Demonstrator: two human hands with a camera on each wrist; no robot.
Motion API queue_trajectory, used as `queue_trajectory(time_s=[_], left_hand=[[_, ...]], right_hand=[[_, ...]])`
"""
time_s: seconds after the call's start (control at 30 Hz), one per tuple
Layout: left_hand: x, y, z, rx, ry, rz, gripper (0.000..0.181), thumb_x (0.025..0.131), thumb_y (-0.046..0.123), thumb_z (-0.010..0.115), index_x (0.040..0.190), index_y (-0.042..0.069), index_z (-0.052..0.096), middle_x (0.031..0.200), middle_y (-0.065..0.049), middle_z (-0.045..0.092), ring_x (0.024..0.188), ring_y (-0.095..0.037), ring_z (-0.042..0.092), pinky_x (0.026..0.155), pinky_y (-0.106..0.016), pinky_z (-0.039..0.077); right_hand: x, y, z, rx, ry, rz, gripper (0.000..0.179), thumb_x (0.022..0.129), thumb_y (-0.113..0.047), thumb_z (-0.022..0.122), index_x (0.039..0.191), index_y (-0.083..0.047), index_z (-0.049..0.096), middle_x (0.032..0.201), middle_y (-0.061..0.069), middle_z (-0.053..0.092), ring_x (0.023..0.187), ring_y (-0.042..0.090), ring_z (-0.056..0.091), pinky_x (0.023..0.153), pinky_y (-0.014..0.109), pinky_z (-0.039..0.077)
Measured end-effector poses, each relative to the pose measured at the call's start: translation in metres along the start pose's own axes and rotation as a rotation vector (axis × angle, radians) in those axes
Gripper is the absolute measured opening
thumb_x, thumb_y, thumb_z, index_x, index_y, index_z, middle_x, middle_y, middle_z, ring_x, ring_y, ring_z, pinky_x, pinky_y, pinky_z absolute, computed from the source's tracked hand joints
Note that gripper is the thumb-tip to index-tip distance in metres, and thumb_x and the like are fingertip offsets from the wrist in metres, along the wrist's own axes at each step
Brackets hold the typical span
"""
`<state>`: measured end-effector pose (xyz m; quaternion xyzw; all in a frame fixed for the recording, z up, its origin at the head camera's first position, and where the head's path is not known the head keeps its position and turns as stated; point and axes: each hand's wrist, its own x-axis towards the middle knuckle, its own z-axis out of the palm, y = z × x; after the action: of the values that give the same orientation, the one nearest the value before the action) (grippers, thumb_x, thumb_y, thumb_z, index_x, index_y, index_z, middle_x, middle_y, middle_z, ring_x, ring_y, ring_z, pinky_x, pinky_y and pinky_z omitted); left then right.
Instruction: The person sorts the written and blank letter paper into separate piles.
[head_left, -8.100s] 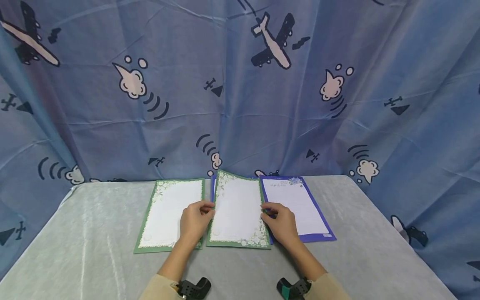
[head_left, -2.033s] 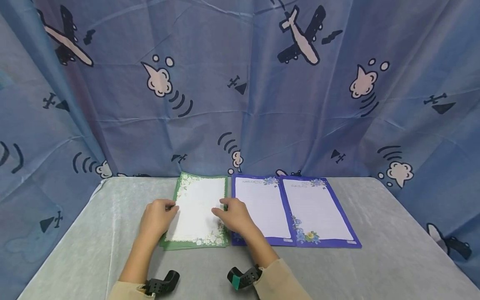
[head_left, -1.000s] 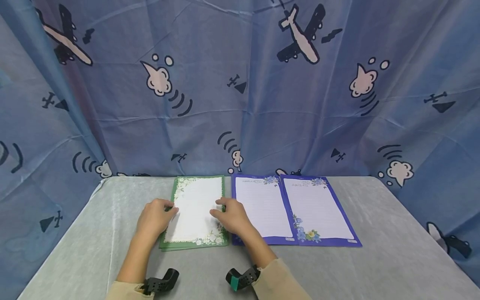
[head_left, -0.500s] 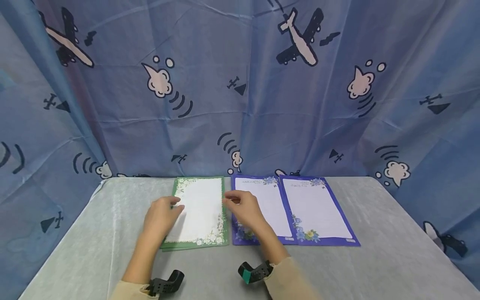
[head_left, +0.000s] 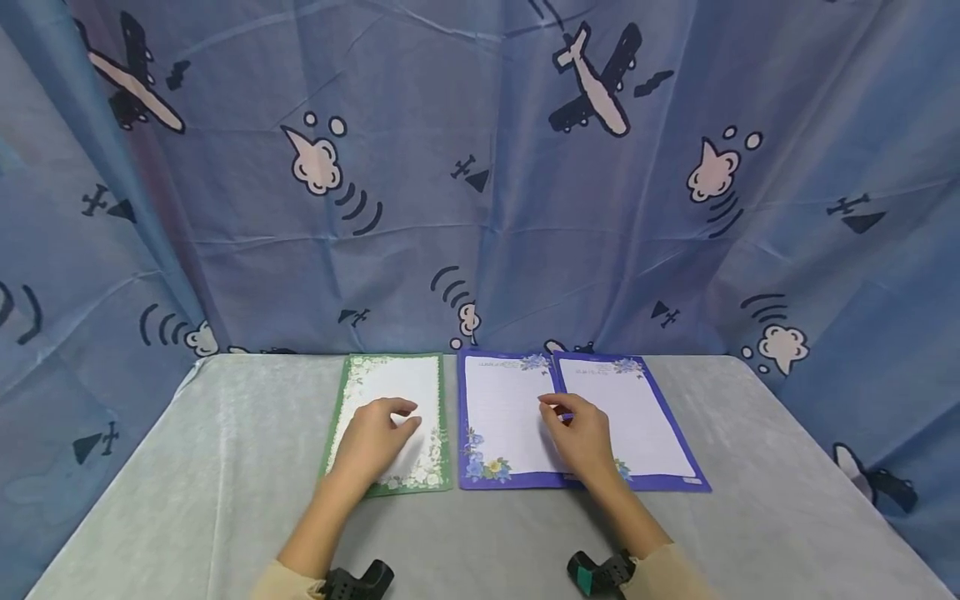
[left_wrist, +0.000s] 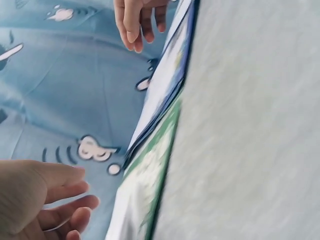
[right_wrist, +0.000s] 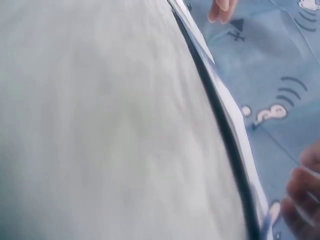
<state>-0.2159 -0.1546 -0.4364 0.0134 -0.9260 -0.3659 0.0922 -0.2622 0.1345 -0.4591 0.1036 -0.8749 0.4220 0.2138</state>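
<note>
Nearest the camera, two beige sleeves (head_left: 667, 577) are seen, and at each wrist a black wrist-worn device (head_left: 358, 582) is carried, the one on the right marked with a green patch. Beyond them, the bare left hand (head_left: 375, 437) is held above a rectangular white paper sheet with a green floral border (head_left: 397, 385); its fingers are loosely bent, the thumb is set apart from them, and nothing is gripped. The bare right hand (head_left: 581, 437) is held above two purple-bordered sheets, near where they meet, with its fingers likewise relaxed and half bent and nothing grasped.

All the sheets are laid in a row on a table covered in pale grey cloth (head_left: 465, 546). The green-bordered one is placed at the left, separated by a narrow gap from the middle white paper sheet with a purple border and blue flowers (head_left: 506, 417). Against that one, the matching purple-bordered white paper sheet at the right (head_left: 648, 421) is set, its lower left flowers partly hidden by the right hand and wrist. Some writing is borne at the top of both, too small to be read.

At the back, a blue fabric curtain printed with aeroplanes and clouds (head_left: 405, 167) is hung behind the table.
</note>
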Motion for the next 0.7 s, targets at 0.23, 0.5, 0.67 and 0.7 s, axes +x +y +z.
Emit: queue_trajectory(time_s=[0.23, 0.5, 0.67, 0.7], left_hand=[[-0.007, 0.005, 0.017, -0.028, -0.032, 0.044, 0.026, 0.094, 0.021, 0.071, 0.117, 0.009, 0.075, 0.110, -0.007, 0.077, 0.083, -0.016, 0.069, 0.065, -0.031, 0.052], [-0.009, 0.011, 0.029, -0.026, -0.056, 0.083, 0.028, 0.092, 0.018, 0.072, 0.117, 0.006, 0.074, 0.109, -0.009, 0.076, 0.081, -0.013, 0.068, 0.065, -0.030, 0.052], [0.003, 0.028, 0.037, 0.026, -0.058, 0.112, 0.031, 0.088, 0.011, 0.076, 0.118, 0.005, 0.073, 0.113, -0.011, 0.076, 0.076, -0.012, 0.065, 0.064, -0.029, 0.051], [0.006, 0.031, 0.039, 0.030, -0.057, 0.104, 0.033, 0.087, 0.010, 0.076, 0.119, 0.005, 0.073, 0.114, -0.012, 0.076, 0.075, -0.012, 0.064, 0.063, -0.029, 0.050]], right_hand=[[-0.010, 0.026, -0.013, -0.050, 0.040, 0.009, 0.016, 0.086, -0.005, 0.076, 0.102, -0.004, 0.079, 0.102, 0.014, 0.077, 0.086, 0.028, 0.070, 0.071, 0.025, 0.053], [-0.019, 0.040, -0.010, -0.098, -0.001, -0.014, 0.027, 0.082, -0.009, 0.081, 0.107, -0.001, 0.076, 0.110, 0.018, 0.075, 0.099, 0.035, 0.069, 0.084, 0.047, 0.055], [-0.017, 0.040, -0.011, -0.103, -0.032, -0.002, 0.031, 0.083, -0.013, 0.081, 0.110, 0.001, 0.075, 0.114, 0.022, 0.073, 0.111, 0.041, 0.068, 0.098, 0.055, 0.051], [-0.016, 0.040, -0.010, -0.105, -0.043, 0.006, 0.031, 0.083, -0.013, 0.080, 0.111, 0.001, 0.074, 0.115, 0.022, 0.073, 0.113, 0.042, 0.067, 0.100, 0.056, 0.050]])
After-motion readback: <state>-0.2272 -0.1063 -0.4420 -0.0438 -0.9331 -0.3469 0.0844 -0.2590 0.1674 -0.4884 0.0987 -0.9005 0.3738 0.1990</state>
